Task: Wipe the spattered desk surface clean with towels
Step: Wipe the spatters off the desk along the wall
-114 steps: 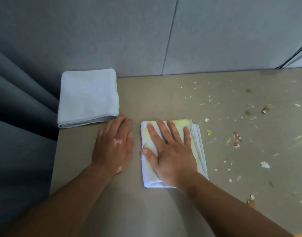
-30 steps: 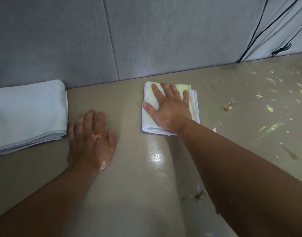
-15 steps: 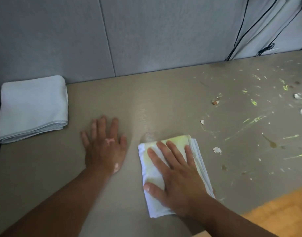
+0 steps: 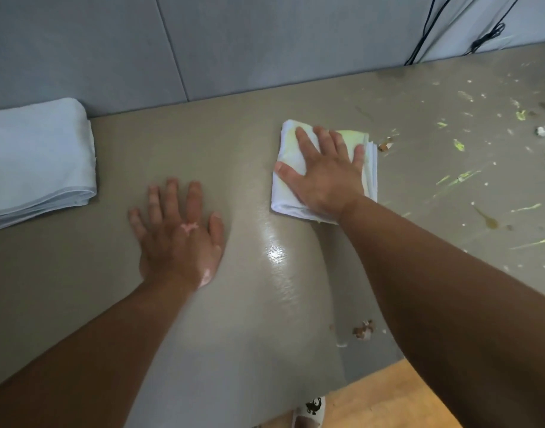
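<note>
The right hand point(image 4: 326, 177), fingers spread flat, had pushed the stained towel point(image 4: 285, 197) from the near edge toward the back of the worktop point(image 4: 79, 273), leaving a wet streak point(image 4: 275, 251) (spatter point(image 4: 459, 177) remained rightward); the left hand point(image 4: 178, 239) stayed flat, fingers apart.

The desk point(image 4: 203, 143) is a dull grey-brown top filling most of the frame. At the left edge lies a folded pale towel point(image 4: 36, 162). My left hand point(image 4: 178, 239) rests flat on the bare top at centre left, fingers spread. Upper centre, a second folded towel point(image 4: 285, 196), stained yellow-green, lies under my flat right hand point(image 4: 326, 177). A wet streak point(image 4: 275, 251) shines below it. Just right of that towel sits a brown crumb point(image 4: 385, 146). Green and white spatter point(image 4: 459, 176) covers the right side. More crumbs point(image 4: 363, 329) lie at lower centre-right, by the near edge.
</note>
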A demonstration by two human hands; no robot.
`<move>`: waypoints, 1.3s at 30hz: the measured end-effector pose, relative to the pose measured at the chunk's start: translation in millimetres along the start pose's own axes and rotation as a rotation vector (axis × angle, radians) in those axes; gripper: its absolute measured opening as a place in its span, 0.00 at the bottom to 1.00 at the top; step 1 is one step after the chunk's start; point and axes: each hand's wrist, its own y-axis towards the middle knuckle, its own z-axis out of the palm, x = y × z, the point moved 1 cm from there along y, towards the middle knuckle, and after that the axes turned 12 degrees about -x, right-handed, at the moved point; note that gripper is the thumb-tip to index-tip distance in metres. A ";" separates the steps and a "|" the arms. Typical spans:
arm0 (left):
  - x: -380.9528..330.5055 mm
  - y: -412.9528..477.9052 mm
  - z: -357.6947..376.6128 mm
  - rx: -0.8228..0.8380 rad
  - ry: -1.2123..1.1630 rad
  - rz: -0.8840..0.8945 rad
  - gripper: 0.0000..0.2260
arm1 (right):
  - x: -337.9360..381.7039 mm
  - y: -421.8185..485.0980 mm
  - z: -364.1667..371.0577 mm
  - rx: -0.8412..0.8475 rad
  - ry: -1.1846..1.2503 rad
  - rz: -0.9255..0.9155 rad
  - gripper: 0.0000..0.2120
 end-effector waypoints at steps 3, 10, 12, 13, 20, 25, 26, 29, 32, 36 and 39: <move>-1.5 -0.2 -2.2 0.004 -0.015 -0.001 0.32 | 14.9 -29.0 0.7 0.032 -0.006 -0.007 0.40; -0.3 2.6 -4.6 0.070 -0.010 -0.002 0.32 | 46.5 -180.4 6.2 -0.048 0.096 -0.176 0.40; -2.1 3.5 -6.2 0.074 -0.011 -0.006 0.29 | 43.2 -216.1 6.6 -0.045 0.109 -0.212 0.40; -4.4 4.8 -6.8 0.085 -0.014 -0.018 0.27 | 39.5 -227.7 6.4 -0.053 0.116 -0.224 0.40; -40.9 -3.1 -9.9 0.056 -0.093 0.003 0.29 | -5.6 -231.1 -1.9 -0.077 0.132 -0.253 0.40; -77.4 -5.5 -1.1 0.084 -0.086 0.093 0.30 | -74.8 -210.3 -11.9 -0.095 0.068 -0.145 0.40; -84.2 -3.6 0.6 0.098 -0.080 0.100 0.30 | -90.9 -203.6 -15.1 -0.098 0.050 -0.116 0.40; -95.6 0.3 5.2 0.100 -0.055 0.117 0.30 | -140.7 -179.1 -24.9 -0.122 -0.015 -0.007 0.41; -98.1 -1.6 7.0 0.047 -0.030 0.142 0.27 | -173.1 -157.7 -31.6 -0.108 -0.040 0.154 0.42; -98.6 -2.3 8.1 0.030 -0.022 0.147 0.25 | -162.2 -157.4 -32.3 -0.100 -0.045 0.252 0.43; -100.0 -2.0 5.0 0.039 -0.004 0.163 0.26 | -121.3 -188.9 -27.1 -0.117 -0.029 0.250 0.43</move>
